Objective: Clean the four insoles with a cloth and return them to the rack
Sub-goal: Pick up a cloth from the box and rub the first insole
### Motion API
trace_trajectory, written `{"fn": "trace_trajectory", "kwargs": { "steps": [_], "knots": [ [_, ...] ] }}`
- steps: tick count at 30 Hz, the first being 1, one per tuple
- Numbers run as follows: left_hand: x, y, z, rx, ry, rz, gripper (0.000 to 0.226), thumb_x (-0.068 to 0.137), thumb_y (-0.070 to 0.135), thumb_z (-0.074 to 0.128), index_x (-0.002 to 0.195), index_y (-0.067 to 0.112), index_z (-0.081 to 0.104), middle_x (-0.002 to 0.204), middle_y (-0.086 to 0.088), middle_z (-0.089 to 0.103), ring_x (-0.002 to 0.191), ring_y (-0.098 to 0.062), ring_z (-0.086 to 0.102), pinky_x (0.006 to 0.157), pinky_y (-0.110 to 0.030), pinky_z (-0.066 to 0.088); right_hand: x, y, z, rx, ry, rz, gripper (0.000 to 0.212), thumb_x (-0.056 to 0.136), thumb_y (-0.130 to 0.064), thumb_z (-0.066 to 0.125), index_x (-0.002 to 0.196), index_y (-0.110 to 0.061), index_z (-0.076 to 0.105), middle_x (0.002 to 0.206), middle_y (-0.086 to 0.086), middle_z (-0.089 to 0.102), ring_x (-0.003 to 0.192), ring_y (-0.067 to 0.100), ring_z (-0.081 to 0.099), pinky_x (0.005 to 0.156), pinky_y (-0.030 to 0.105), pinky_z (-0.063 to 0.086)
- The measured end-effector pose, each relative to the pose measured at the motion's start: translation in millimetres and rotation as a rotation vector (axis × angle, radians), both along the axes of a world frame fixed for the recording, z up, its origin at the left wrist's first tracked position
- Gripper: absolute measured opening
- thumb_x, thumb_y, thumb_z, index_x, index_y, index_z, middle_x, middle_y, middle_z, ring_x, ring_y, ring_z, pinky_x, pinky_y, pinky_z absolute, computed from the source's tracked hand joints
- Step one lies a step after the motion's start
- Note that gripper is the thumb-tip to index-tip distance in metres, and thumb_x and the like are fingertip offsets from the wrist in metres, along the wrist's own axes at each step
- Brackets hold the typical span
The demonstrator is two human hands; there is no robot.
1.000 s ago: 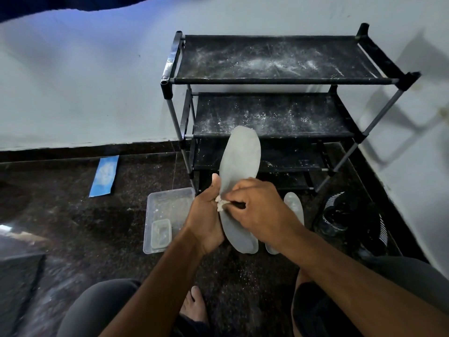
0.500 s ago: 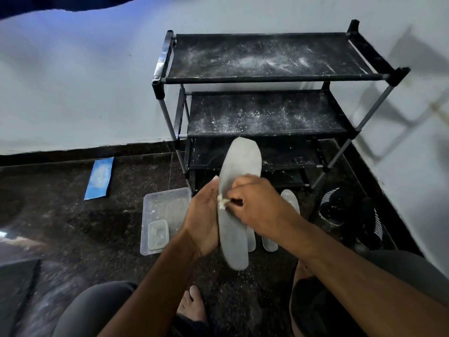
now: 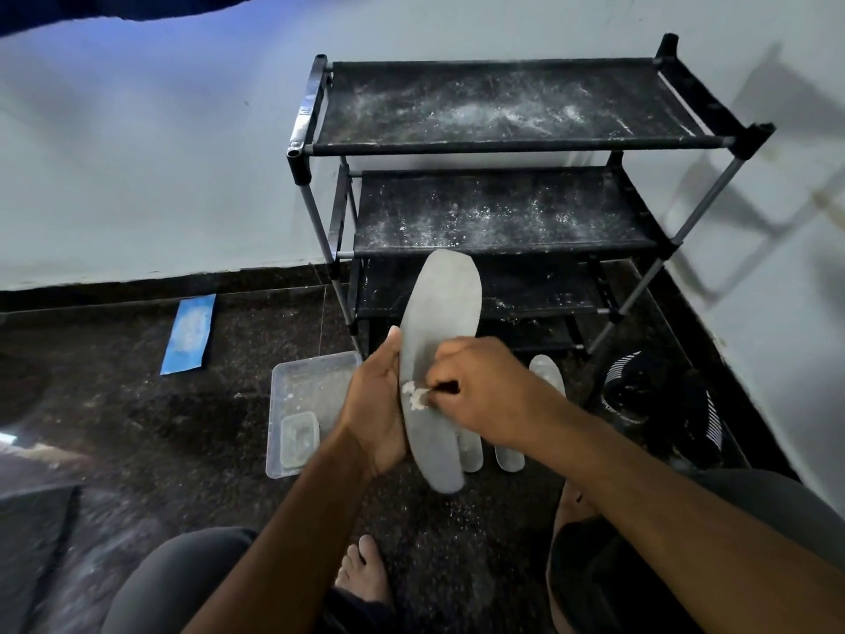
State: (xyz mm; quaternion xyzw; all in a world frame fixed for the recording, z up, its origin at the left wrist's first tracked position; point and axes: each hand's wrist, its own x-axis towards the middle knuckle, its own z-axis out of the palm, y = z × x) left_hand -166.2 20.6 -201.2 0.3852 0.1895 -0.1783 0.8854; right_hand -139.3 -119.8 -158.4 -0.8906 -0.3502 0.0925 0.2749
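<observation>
A grey insole (image 3: 441, 359) is being held upright at the centre of the view, its toe end pointing toward 12 o'clock in front of the rack (image 3: 503, 144). It is being gripped along its 9 o'clock edge by the left hand (image 3: 377, 404), thumb raised against the rim. A small white cloth (image 3: 415, 395) is being pinched in the curled fingers of the right hand (image 3: 489, 386) and pressed against the insole's face. Two further insoles (image 3: 546, 372) are lying on the dark floor (image 3: 137, 427) at 4 o'clock of the held one, partly hidden behind the right hand. A clear plastic tray (image 3: 302, 382) is lying at 9 o'clock of the left hand, and a blue strip (image 3: 189, 334) farther toward 9 o'clock. The rack's black shelves are dusted with white powder. Dark shoes (image 3: 658, 395) are lying at 3 o'clock, beside the wall.
</observation>
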Motion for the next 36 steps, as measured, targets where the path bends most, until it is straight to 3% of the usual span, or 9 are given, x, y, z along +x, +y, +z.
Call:
{"fn": "trace_trajectory", "kwargs": {
  "steps": [5,8,12,14,18,24,27,31,36],
  "knots": [
    [-1,3,3,0.023,-0.009,0.007,0.061,0.108,0.052,0.031,0.132,0.01,0.067,0.124,-0.018,0.07,0.098,-0.029,0.071,0.082,-0.04,0.062,21,-19,10,0.085,-0.086,-0.327,0.008,0.088,-0.019,0.07,0.094,-0.016,0.075,0.081,-0.014,0.054,0.07,0.0,0.051,0.059,0.006,0.035],
    [-1,-1,5,0.017,-0.003,-0.003,0.06,0.108,0.052,0.03,0.129,0.009,0.068,0.116,-0.015,0.074,0.094,-0.025,0.075,0.075,-0.037,0.062,13,-11,-2,-0.064,-0.171,-0.202,0.01,0.093,-0.023,0.063,0.094,-0.017,0.07,0.076,-0.018,0.036,0.077,0.001,0.034,0.067,0.011,0.026],
    [-1,0,6,0.043,0.007,0.02,0.062,0.107,0.054,0.031,0.132,0.008,0.063,0.12,-0.017,0.073,0.101,-0.026,0.073,0.078,-0.038,0.061,-1,-2,-4,-0.042,-0.065,-0.061,0.014,0.091,-0.026,0.065,0.089,-0.014,0.071,0.08,-0.009,0.05,0.076,0.007,0.044,0.069,0.021,0.034],
    [-2,2,7,0.091,0.009,0.011,0.06,0.107,0.053,0.031,0.129,0.009,0.066,0.114,-0.015,0.075,0.096,-0.025,0.074,0.076,-0.036,0.061,5,-6,6,0.051,-0.031,-0.131,0.012,0.09,-0.025,0.068,0.095,-0.017,0.075,0.084,-0.007,0.059,0.074,0.005,0.051,0.064,0.018,0.039],
    [-4,0,10,0.063,-0.001,0.035,0.052,0.109,0.041,0.034,0.133,0.005,0.064,0.128,-0.022,0.069,0.112,-0.035,0.07,0.099,-0.049,0.053,24,-22,10,-0.016,-0.213,-0.39,0.013,0.091,-0.025,0.066,0.101,-0.018,0.073,0.087,-0.008,0.057,0.08,0.005,0.046,0.063,0.013,0.033],
    [-4,-6,10,0.041,-0.008,0.02,0.047,0.107,0.035,0.035,0.111,0.004,0.07,0.091,-0.013,0.075,0.075,-0.021,0.073,0.063,-0.034,0.061,-1,-1,-7,-0.043,-0.1,-0.121,0.013,0.093,-0.025,0.062,0.09,-0.014,0.069,0.082,-0.01,0.048,0.08,0.006,0.041,0.073,0.022,0.033],
    [-5,-3,11,0.084,-0.001,0.026,0.049,0.107,0.037,0.034,0.117,0.005,0.07,0.1,-0.016,0.075,0.081,-0.023,0.073,0.067,-0.035,0.062,9,-5,2,0.113,-0.028,-0.242,0.011,0.088,-0.025,0.07,0.095,-0.019,0.075,0.087,-0.007,0.064,0.073,0.003,0.056,0.065,0.019,0.045],
    [-8,-4,14,0.081,-0.009,-0.042,0.054,0.107,0.037,0.03,0.131,0.002,0.063,0.122,-0.029,0.069,0.1,-0.036,0.073,0.085,-0.043,0.063,30,-23,6,0.064,-0.095,-0.519,0.011,0.089,-0.022,0.07,0.099,-0.02,0.074,0.091,-0.006,0.063,0.068,0.0,0.055,0.056,0.006,0.039],
    [-6,-9,12,0.115,-0.036,-0.038,0.051,0.107,0.039,0.032,0.119,0.007,0.07,0.104,-0.017,0.073,0.084,-0.025,0.073,0.07,-0.038,0.061,15,-7,-9,0.005,-0.08,-0.3,0.012,0.092,-0.027,0.065,0.095,-0.018,0.073,0.088,-0.005,0.061,0.077,0.006,0.051,0.068,0.016,0.038]
  ]
}}
